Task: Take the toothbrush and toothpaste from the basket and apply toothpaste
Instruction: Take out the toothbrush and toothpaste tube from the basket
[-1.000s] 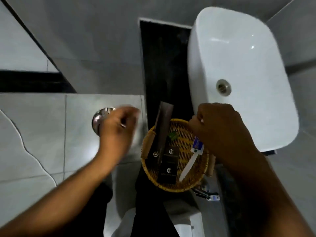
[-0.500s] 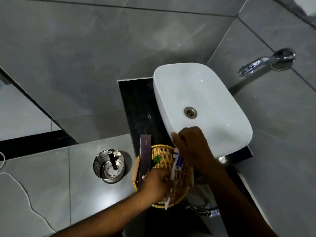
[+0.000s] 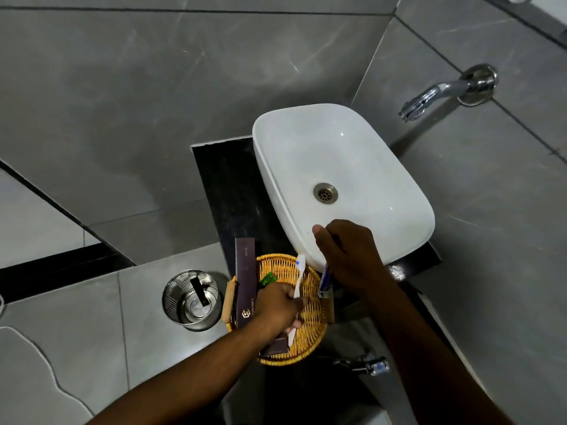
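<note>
A round wicker basket point(image 3: 310, 320) sits on the dark counter beside the white sink. My left hand point(image 3: 277, 306) is over the basket, closed around the handle of a white toothbrush point(image 3: 299, 279) whose blue-marked head points up toward the sink. My right hand point(image 3: 348, 256) is at the basket's right rim, gripping a small white and blue toothpaste tube point(image 3: 325, 282) that hangs down from the fingers. Dark purple boxes point(image 3: 245, 286) and a small green item point(image 3: 268, 279) lie in the basket's left half.
A white basin point(image 3: 352, 154) with a metal drain stands behind the basket. A chrome tap point(image 3: 441, 92) juts from the tiled wall at the right. A steel bin point(image 3: 191, 299) stands on the floor at the left. A chrome valve point(image 3: 368, 365) sits below the counter.
My left hand came from the left side into the basket and closed on the toothbrush. My right hand kept the toothpaste and lifted slightly. The camera view pulled back and up.
</note>
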Action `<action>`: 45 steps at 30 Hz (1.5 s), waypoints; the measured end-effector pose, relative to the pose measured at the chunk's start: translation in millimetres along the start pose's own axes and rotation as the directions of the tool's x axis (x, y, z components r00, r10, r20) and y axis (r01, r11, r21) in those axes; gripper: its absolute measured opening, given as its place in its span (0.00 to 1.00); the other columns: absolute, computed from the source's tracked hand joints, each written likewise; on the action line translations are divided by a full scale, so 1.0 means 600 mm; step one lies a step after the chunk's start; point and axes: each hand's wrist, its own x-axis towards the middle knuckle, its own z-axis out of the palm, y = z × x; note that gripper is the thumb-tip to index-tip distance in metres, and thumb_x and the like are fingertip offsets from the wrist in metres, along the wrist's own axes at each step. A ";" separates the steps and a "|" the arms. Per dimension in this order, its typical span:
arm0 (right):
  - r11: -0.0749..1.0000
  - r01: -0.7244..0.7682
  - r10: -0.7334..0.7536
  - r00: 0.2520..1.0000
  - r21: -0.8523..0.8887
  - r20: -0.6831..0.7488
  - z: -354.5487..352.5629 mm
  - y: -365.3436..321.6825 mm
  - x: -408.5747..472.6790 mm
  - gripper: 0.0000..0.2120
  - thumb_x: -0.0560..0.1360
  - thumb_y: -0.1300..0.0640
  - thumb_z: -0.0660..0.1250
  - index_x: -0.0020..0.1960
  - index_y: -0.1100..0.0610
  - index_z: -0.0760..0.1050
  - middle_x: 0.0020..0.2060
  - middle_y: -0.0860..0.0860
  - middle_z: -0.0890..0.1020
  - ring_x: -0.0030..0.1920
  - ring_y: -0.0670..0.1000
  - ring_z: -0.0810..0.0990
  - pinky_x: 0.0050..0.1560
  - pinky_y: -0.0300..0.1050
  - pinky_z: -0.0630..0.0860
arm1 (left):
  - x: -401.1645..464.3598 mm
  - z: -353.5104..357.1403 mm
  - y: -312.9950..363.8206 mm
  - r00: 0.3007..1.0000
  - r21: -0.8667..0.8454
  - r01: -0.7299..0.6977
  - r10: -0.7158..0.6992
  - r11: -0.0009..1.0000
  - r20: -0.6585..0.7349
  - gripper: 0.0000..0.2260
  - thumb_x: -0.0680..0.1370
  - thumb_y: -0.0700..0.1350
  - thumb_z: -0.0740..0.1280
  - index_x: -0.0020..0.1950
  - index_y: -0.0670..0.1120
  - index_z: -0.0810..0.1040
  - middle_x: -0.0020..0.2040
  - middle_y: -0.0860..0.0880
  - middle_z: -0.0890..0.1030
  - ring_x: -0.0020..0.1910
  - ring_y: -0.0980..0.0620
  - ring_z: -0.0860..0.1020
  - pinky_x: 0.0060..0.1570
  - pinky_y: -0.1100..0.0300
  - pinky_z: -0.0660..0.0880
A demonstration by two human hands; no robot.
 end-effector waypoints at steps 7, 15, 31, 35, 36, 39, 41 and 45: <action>0.999 0.002 -0.002 1.000 0.043 0.002 0.000 0.002 -0.005 0.22 0.78 0.55 0.62 0.29 0.66 0.70 0.24 0.61 0.74 0.27 0.57 0.73 0.30 0.52 0.70 | -0.002 -0.002 0.000 0.989 0.001 -0.110 0.110 0.994 -0.094 0.09 0.78 0.45 0.65 0.40 0.45 0.80 0.33 0.48 0.83 0.25 0.53 0.81 0.25 0.63 0.75; 0.998 0.013 -0.013 1.000 0.057 0.012 0.012 0.002 -0.008 0.23 0.77 0.52 0.60 0.25 0.60 0.64 0.20 0.55 0.68 0.23 0.52 0.66 0.26 0.40 0.60 | 0.002 -0.001 -0.006 0.989 -0.279 0.046 -0.005 0.959 0.147 0.11 0.80 0.49 0.58 0.55 0.43 0.75 0.30 0.44 0.77 0.18 0.55 0.71 0.19 0.63 0.65; 0.996 0.069 -0.064 0.995 -0.062 0.077 0.033 0.023 -0.021 0.23 0.77 0.50 0.58 0.25 0.55 0.60 0.18 0.48 0.64 0.20 0.46 0.61 0.24 0.41 0.61 | 0.025 -0.025 0.003 0.945 0.375 -0.211 0.286 0.903 -0.157 0.08 0.78 0.41 0.65 0.48 0.41 0.84 0.47 0.44 0.85 0.42 0.50 0.81 0.50 0.53 0.80; 0.998 0.048 -0.046 0.998 -0.044 0.045 0.040 0.021 -0.031 0.23 0.77 0.50 0.61 0.26 0.54 0.60 0.18 0.46 0.62 0.19 0.46 0.61 0.23 0.38 0.58 | -0.022 -0.050 0.019 0.949 -0.003 -0.313 0.313 0.950 -0.045 0.07 0.77 0.43 0.65 0.46 0.47 0.84 0.42 0.52 0.85 0.36 0.58 0.80 0.40 0.58 0.79; 0.999 0.037 -0.035 0.999 -0.030 0.039 0.045 0.021 -0.035 0.23 0.78 0.50 0.62 0.26 0.55 0.62 0.18 0.46 0.62 0.19 0.46 0.61 0.23 0.39 0.59 | -0.037 -0.057 0.022 0.953 -0.122 -0.272 0.285 0.955 0.106 0.07 0.77 0.44 0.65 0.46 0.47 0.84 0.37 0.51 0.84 0.29 0.57 0.78 0.30 0.61 0.77; 1.000 -0.013 0.013 0.999 0.003 0.035 0.058 0.016 -0.050 0.24 0.78 0.49 0.63 0.26 0.55 0.62 0.18 0.45 0.62 0.18 0.46 0.63 0.23 0.37 0.59 | -0.068 -0.065 0.024 0.905 -0.227 -0.191 0.261 0.955 0.335 0.07 0.75 0.45 0.67 0.49 0.45 0.84 0.25 0.46 0.77 0.19 0.54 0.69 0.18 0.66 0.64; 0.999 -0.044 0.044 0.999 0.014 0.021 0.065 0.010 -0.059 0.24 0.77 0.48 0.64 0.26 0.51 0.59 0.17 0.44 0.61 0.19 0.47 0.66 0.22 0.34 0.58 | -0.079 -0.061 0.025 0.916 -0.239 -0.176 0.248 0.955 0.315 0.07 0.75 0.43 0.68 0.49 0.41 0.83 0.23 0.48 0.76 0.17 0.55 0.66 0.17 0.67 0.63; 0.958 -0.247 0.243 0.969 0.143 0.049 0.076 0.004 -0.070 0.23 0.74 0.47 0.67 0.26 0.55 0.64 0.20 0.50 0.68 0.25 0.48 0.70 0.28 0.38 0.65 | -0.084 -0.043 0.014 0.960 -0.295 -0.121 0.187 0.948 0.208 0.08 0.76 0.40 0.67 0.45 0.35 0.80 0.19 0.52 0.77 0.13 0.59 0.67 0.16 0.70 0.62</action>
